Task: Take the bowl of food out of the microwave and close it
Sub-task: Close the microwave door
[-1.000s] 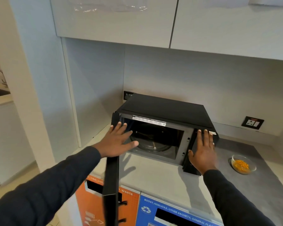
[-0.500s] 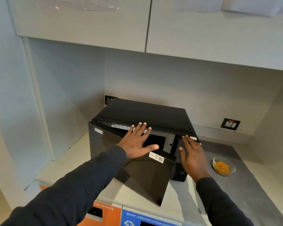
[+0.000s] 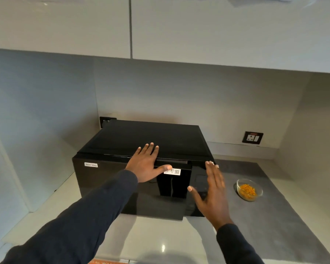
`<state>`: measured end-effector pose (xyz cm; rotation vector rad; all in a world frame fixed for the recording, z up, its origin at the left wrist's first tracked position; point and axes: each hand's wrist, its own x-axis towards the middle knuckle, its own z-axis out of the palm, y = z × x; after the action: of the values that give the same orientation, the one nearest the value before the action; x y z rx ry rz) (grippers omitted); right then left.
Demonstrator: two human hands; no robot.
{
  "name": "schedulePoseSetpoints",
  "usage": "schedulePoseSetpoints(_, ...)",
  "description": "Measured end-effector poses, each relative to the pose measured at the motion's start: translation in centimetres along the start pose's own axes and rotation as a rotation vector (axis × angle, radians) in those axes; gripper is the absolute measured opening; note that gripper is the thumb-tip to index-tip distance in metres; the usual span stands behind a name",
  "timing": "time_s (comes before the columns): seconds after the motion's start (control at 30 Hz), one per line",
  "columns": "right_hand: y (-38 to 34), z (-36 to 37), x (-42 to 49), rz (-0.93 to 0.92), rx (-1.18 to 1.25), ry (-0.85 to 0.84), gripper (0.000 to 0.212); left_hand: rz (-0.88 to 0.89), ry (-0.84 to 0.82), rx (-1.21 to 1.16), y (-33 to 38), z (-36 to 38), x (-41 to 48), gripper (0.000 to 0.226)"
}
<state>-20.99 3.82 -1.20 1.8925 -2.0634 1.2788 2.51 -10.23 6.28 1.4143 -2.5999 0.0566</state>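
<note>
A pale counter (image 3: 160, 239) runs under white wall cupboards (image 3: 198, 29), with a grey mat (image 3: 271, 216) laid over the part to the right of the microwave (image 3: 145, 155); the black microwave sits toward the back wall, its door (image 3: 122, 187) flush against the front; the left hand (image 3: 147, 164) lies flat on the door's top edge, fingers spread wide, holding nothing; the right hand (image 3: 211, 193) hangs in front of the microwave's control panel (image 3: 198, 189), palm open and empty, whether touching it I cannot tell; the glass bowl (image 3: 249, 189) of orange food stands on the mat just right of the microwave; a wall socket (image 3: 252, 137) sits on the wall behind and right of it.
</note>
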Motion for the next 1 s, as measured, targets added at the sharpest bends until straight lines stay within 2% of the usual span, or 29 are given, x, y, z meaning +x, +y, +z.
schedulePoseSetpoints(0.13, 0.7, 3.9, -2.1, 0.293, 0.303, 0.077, 0.122, 0.003, 0.016, 0.018, -0.2, 0.3, 0.2, 0.123)
schedulePoseSetpoints(0.23, 1.1, 6.9, -3.0, 0.508, 0.536, 0.08, 0.128, 0.006, 0.014, 0.029, -0.3, 0.4, 0.3, 0.122)
schedulePoseSetpoints(0.3, 1.9, 8.5, -3.6, 0.595, 0.597, 0.086, 0.127, 0.006, 0.016, 0.029, -0.5, 0.5, 0.4, 0.123)
schedulePoseSetpoints(0.43, 3.1, 10.0, -3.8, 0.644, 0.632, 0.16, 0.101, 0.001, 0.033, 0.037, -0.5, 0.8, 0.7, 0.119)
schedulePoseSetpoints(0.5, 3.1, 10.4, -3.6, 0.656, 0.637, 0.184, 0.095, -0.002, 0.041, 0.04, -0.5, 0.9, 0.8, 0.117)
schedulePoseSetpoints(0.63, 2.9, 10.5, -3.3, 0.687, 0.62, 0.196, 0.108, -0.003, 0.075, 0.049, -0.4, 1.1, 0.7, 0.113)
schedulePoseSetpoints(0.77, 3.1, 10.6, -2.9, 0.686, 0.59, 0.216, 0.099, -0.019, 0.08, 0.056, -0.3, 1.1, 1.0, 0.109)
schedulePoseSetpoints(1.0, 2.8, 10.3, -2.8, 0.697, 0.551, 0.197, 0.099, -0.031, 0.092, 0.052, -0.2, 1.2, 1.1, 0.109)
